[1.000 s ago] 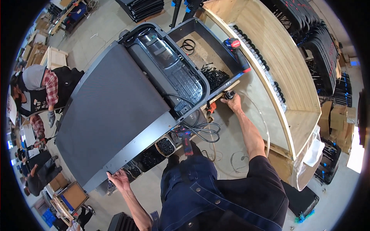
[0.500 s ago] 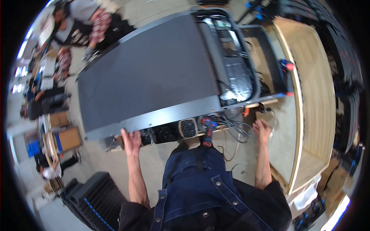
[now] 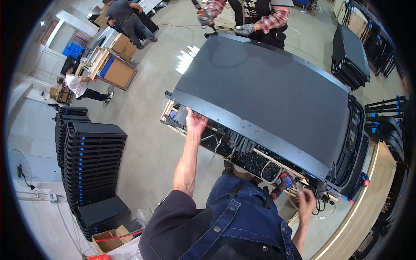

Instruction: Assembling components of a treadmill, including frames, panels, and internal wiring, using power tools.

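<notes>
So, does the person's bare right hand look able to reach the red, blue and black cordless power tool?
Probably yes: the right hand is close beside the power tool, and nothing visible blocks the way.

Wooden workbench (image 3: pixel 166 112), dark panel (image 3: pixel 264 95) on top, bins (image 3: pixel 263 170) of black parts (image 3: pixel 271 172) along one side

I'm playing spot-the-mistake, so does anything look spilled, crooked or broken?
Nothing clearly stands out. The big dark panel at the left hand shows no obvious damage, and the small black pieces are heaped together, not scattered. Slightly untidy: a red strip lies across the open cardboard box, lower left.
</notes>
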A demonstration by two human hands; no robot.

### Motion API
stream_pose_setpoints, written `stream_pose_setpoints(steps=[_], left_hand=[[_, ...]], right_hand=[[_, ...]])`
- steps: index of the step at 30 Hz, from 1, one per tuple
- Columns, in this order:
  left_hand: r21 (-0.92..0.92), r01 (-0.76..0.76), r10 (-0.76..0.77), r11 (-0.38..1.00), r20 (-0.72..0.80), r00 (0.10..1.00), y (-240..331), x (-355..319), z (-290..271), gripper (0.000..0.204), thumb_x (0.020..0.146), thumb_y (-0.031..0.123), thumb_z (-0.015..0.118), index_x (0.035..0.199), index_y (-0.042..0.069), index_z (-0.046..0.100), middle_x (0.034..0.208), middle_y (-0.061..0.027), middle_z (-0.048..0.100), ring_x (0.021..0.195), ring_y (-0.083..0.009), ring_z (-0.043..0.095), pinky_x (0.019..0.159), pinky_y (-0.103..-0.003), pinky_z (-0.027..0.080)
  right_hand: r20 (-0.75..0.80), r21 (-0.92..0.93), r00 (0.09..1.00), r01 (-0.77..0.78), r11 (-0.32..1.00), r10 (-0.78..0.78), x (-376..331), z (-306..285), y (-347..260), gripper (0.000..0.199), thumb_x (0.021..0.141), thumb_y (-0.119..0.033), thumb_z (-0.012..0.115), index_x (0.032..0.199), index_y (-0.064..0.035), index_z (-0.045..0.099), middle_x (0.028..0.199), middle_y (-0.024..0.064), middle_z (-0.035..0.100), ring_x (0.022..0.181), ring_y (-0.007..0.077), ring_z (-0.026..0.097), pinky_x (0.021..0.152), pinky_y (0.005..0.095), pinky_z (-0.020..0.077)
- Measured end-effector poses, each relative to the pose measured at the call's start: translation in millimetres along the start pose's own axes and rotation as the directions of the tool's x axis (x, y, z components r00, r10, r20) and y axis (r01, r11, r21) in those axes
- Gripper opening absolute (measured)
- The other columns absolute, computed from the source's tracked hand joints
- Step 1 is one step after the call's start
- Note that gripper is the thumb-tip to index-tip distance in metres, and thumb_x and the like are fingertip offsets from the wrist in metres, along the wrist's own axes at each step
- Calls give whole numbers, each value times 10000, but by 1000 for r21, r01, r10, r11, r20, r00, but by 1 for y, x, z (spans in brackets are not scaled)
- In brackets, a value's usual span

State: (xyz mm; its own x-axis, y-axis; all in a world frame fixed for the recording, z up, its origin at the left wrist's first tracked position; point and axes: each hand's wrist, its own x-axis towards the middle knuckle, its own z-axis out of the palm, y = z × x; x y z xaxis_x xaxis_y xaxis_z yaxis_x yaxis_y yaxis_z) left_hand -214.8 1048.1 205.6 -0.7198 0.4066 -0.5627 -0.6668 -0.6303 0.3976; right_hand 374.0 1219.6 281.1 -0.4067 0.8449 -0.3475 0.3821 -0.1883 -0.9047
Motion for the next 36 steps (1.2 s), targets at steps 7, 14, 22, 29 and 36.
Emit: stream_pose_setpoints(steps=[7,14,22,29,36], left_hand=[[-129,98,-106,987,-59,993,-18,7,13,585,834,499,781,1203,79,606,1218,-96,620,1223,-331,537,1082,-569,403],[-71,39,-24,997,200,980,33,7,3,581,883,379,748,1296,-2,598,1399,-154,583,1344,-375,483,1149,-632,351],[116,15,-24,993,76,997,12,50,-24,632,939,538,635,1221,-27,625,1304,-147,648,1241,-320,574,1114,-546,436],[551,436,-496,711,-46,867,-1,-2,-119,419,944,500,662,872,89,618,818,5,665,812,-181,647,778,-313,569],[799,596,-449,-80,-563,694,-107,-122,-199,258,978,334,668,946,84,616,834,-41,628,747,-163,608,677,-302,516]], right_hand=[[-37,96,934,-350,932,354,-36,81,54,135,940,-83,699,1008,32,678,747,53,660,623,107,597,555,244,461],[-134,-58,954,-279,959,269,-7,74,56,207,926,-176,658,944,24,707,689,34,638,641,101,582,581,283,447],[-573,509,601,-271,817,557,6,-13,129,323,944,-184,652,1204,6,623,1002,103,692,792,175,691,651,312,572],[-131,699,838,-301,649,529,-18,-81,97,366,936,-216,686,1218,6,621,986,156,701,826,236,738,708,340,620],[-604,-317,797,-239,918,-1,31,-74,314,530,816,-250,737,1276,-14,617,1158,190,658,1196,322,600,998,444,477]])
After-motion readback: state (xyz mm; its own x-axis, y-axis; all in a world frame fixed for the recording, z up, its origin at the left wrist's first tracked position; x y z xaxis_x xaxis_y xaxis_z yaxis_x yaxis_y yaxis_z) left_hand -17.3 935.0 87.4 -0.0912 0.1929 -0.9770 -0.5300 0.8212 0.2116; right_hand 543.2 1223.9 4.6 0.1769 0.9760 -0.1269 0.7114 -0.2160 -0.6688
